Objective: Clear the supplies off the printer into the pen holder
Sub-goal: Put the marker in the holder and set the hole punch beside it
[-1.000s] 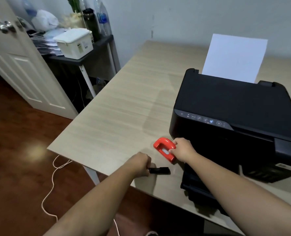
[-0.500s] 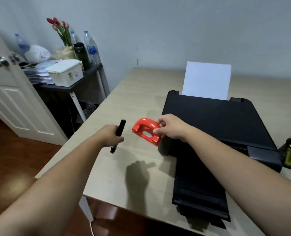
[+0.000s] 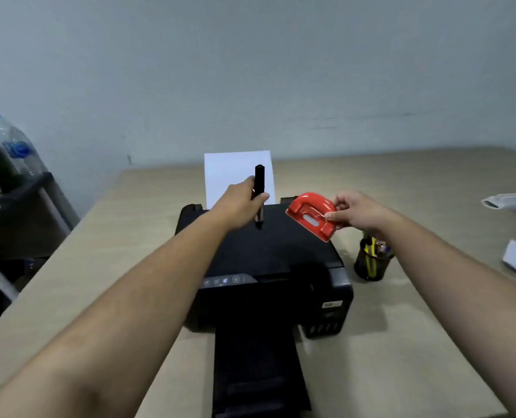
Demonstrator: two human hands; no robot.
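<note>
Nothing legible from here: the small label on the printer (image 3: pixel 333 305) front is too blurred to read.

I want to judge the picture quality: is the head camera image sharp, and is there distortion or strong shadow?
Head view: soft all over, with the red hole punch in the right hand and the black marker in the left hand slightly blurred; wide-angle stretch makes the forearms look huge at the lower edge; light is dim and even, no glare, and the black printer loses detail in darkness.
</note>
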